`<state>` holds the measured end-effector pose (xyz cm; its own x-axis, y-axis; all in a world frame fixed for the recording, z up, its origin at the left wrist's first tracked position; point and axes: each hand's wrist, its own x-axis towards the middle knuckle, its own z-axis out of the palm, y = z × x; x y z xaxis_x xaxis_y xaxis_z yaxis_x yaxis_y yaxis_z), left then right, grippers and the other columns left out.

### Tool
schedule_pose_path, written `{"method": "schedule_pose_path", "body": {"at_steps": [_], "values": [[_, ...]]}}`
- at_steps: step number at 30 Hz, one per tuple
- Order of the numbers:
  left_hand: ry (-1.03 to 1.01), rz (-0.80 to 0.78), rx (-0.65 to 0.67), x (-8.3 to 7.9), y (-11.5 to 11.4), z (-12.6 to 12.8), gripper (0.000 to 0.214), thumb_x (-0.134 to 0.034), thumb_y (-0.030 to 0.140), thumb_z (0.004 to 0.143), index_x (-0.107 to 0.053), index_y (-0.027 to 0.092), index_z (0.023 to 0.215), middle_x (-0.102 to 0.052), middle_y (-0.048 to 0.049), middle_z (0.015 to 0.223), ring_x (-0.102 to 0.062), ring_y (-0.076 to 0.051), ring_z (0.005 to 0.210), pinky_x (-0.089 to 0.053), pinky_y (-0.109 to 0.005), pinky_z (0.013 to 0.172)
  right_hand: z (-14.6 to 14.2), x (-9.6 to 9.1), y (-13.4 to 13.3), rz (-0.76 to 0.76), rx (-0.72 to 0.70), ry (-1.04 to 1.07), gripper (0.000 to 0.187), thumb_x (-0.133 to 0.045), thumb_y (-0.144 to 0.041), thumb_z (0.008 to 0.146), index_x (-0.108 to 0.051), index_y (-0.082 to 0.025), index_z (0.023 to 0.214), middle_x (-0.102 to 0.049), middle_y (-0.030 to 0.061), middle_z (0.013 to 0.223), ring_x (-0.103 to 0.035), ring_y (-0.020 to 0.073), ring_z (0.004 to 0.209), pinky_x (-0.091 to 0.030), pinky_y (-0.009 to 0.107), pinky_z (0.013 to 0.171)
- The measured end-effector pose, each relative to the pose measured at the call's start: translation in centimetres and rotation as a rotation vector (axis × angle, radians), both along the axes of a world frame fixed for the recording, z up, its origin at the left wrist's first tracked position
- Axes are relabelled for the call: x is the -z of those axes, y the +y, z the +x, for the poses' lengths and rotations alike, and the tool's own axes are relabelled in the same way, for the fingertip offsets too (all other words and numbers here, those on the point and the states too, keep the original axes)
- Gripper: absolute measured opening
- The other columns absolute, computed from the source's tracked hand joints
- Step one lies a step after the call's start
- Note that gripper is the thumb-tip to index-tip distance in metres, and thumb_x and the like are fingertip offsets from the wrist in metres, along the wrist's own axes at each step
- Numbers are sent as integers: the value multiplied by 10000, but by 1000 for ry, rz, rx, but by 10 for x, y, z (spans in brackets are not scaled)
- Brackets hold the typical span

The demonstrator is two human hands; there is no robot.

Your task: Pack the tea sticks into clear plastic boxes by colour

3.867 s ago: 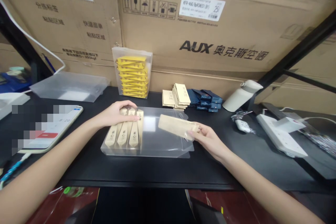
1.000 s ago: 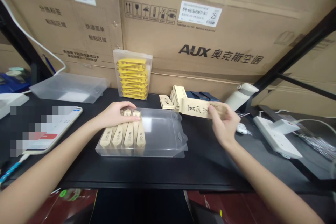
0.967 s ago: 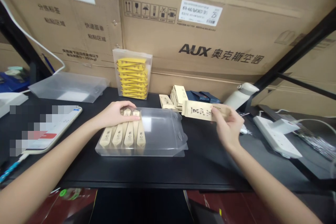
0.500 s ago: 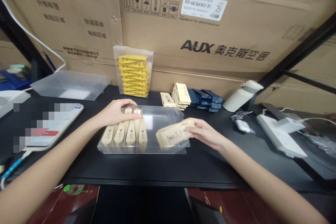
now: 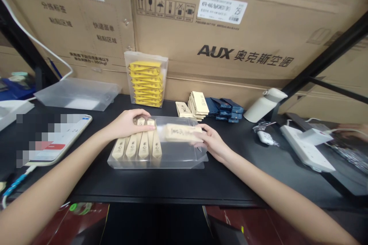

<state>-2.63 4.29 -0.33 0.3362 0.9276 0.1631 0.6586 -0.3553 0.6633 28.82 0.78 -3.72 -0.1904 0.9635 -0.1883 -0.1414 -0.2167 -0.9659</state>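
A clear plastic box (image 5: 172, 162) lies on the black desk with several beige packets (image 5: 132, 146) standing in a row in its left part. My left hand (image 5: 128, 123) is closed over the upper ends of that row, thumb along the packets. Between the fingers of my right hand (image 5: 211, 141) is another beige packet (image 5: 181, 133), blurred by motion and held lengthwise over the box's right part. Its far end points left, towards the row.
Behind the box stand a clear box of yellow packets (image 5: 146, 84), a beige stack (image 5: 198, 105) and dark blue packets (image 5: 227, 109). A phone (image 5: 60, 141) and an empty plastic box (image 5: 77, 93) lie left; a white bottle (image 5: 266, 105) and power strip (image 5: 307, 147) are right.
My right hand has moved left and slightly up with the beige packet, which has turned more level and come nearer the row. The left hand has stayed in place.
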Motion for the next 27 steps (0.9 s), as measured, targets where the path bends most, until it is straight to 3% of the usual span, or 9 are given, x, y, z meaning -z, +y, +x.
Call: {"method": "schedule_pose_path", "body": {"at_steps": [3, 7, 9, 14, 17, 22, 27], "values": [[12, -5, -6, 0, -1, 0, 521, -719, 607, 679, -688, 209, 1014, -717, -62, 1092, -642, -279, 1038, -473, -386, 935, -2, 5, -5, 51, 30, 36, 445, -846, -272, 662, -617, -179, 1032, -763, 58, 933, -747, 175, 748, -605, 235, 623], [13, -11, -22, -2, -3, 3, 543, -728, 612, 667, -688, 203, 1022, -716, -62, 1096, -643, -272, 1038, -473, -375, 933, -6, 15, -8, 146, 28, 33, 379, -783, -337, 758, -697, -184, 1093, -753, 76, 1069, -732, 205, 939, -600, 302, 802], [9, -20, 3, -2, -4, 5, 531, -731, 606, 669, -689, 205, 1015, -721, -55, 1074, -648, -266, 1021, -476, -369, 922, -5, 15, -7, 158, -84, 20, 365, -798, -322, 743, -726, -207, 1083, -750, 63, 1092, -722, 206, 981, -582, 320, 865], [6, -26, 23, -1, -6, 8, 509, -731, 592, 677, -687, 215, 1016, -723, -38, 1045, -655, -253, 990, -478, -360, 900, -5, 6, 0, 139, -571, -43, 487, -861, -200, 645, -733, -262, 1110, -686, 56, 1251, -675, 224, 1116, -544, 368, 966], [8, -13, 26, 0, -7, 9, 524, -729, 598, 676, -678, 207, 1021, -717, -44, 1054, -649, -251, 995, -471, -353, 899, -17, 0, 1, 180, -720, -71, 506, -837, -181, 680, -710, -261, 1163, -626, 71, 1339, -643, 221, 1179, -491, 387, 1052], [99, 35, 8, -5, -9, 14, 477, -659, 628, 735, -661, 195, 934, -713, -47, 956, -646, -248, 902, -464, -341, 804, -37, -5, -3, 271, -729, -80, 300, -756, -223, 789, -744, -215, 1089, -662, 82, 1285, -622, 220, 1210, -483, 388, 1064], [194, 63, 40, -8, -8, 17, 426, -650, 604, 746, -617, 201, 882, -679, -28, 873, -615, -228, 802, -430, -321, 705, -34, -9, -4, 273, -773, -78, 255, -711, -265, 839, -742, -196, 1083, -680, 85, 1257, -535, 214, 1310, -476, 363, 1062]]}}
